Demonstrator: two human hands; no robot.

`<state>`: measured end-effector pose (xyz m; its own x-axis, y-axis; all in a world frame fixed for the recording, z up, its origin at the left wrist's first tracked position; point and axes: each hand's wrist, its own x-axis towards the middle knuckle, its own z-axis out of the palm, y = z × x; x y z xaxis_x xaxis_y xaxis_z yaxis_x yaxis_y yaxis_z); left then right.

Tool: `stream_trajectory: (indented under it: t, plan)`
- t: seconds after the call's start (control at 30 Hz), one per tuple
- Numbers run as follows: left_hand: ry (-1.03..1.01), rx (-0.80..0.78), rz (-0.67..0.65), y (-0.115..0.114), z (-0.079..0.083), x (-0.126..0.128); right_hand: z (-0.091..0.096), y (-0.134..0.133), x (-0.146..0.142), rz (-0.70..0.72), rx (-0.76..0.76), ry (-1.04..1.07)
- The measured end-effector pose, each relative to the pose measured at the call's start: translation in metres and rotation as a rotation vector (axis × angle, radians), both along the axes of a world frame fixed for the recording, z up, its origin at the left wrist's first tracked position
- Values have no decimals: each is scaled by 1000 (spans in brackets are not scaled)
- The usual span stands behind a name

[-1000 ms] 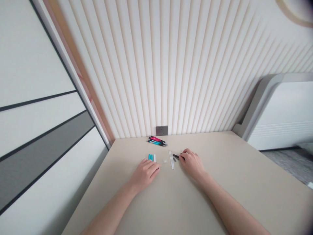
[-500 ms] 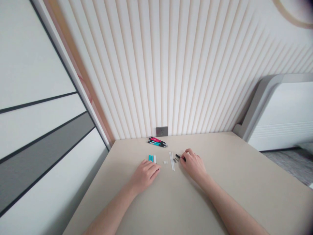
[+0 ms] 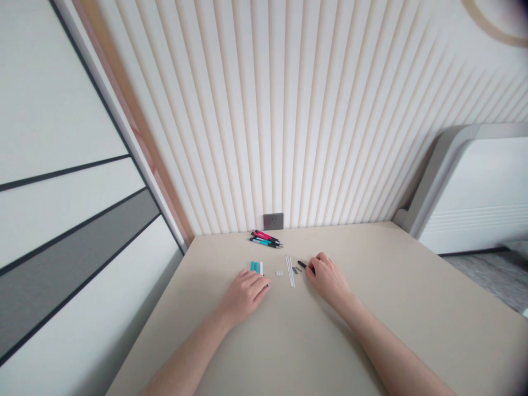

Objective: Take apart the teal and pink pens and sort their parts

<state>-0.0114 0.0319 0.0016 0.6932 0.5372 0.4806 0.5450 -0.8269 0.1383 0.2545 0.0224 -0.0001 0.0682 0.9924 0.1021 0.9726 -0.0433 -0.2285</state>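
A right hand (image 3: 328, 280) pinched a slim black pen part (image 3: 302, 264) in its fingers beside thin white rods (image 3: 290, 271), while the left hand (image 3: 244, 297), fingers pressed together, rested by short teal pen barrels (image 3: 254, 267) on a beige table (image 3: 289, 346), the parts laid apart by kind.

Nothing readable showing anywhere: no text, label, brand, number or sign legible. Barrels of the mechanical pens (image 3: 266, 238) lying on the beige desk (image 3: 371, 330) and faceplate of the grey wall socket (image 3: 273, 221) too small and blurred for any marking to be coming through.
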Motion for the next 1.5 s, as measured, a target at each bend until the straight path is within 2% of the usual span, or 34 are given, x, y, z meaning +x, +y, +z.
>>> stream_trajectory:
  t: [0.27, 1.07, 1.33, 1.5]
  plan:
    - [4, 0, -5, 0, 0, 0, -3, -1, 2, 59, -23, 111]
    - [49, -25, 15, 0, 0, 0, 1, 3, -3, 114, 113, -87]
    - [18, 1, 69, 2, -1, 0, 0, 3, -4, 136, 115, -101]
    - [6, 3, 179, 4, 1, -2, 3, 3, -3, 127, 102, -110]
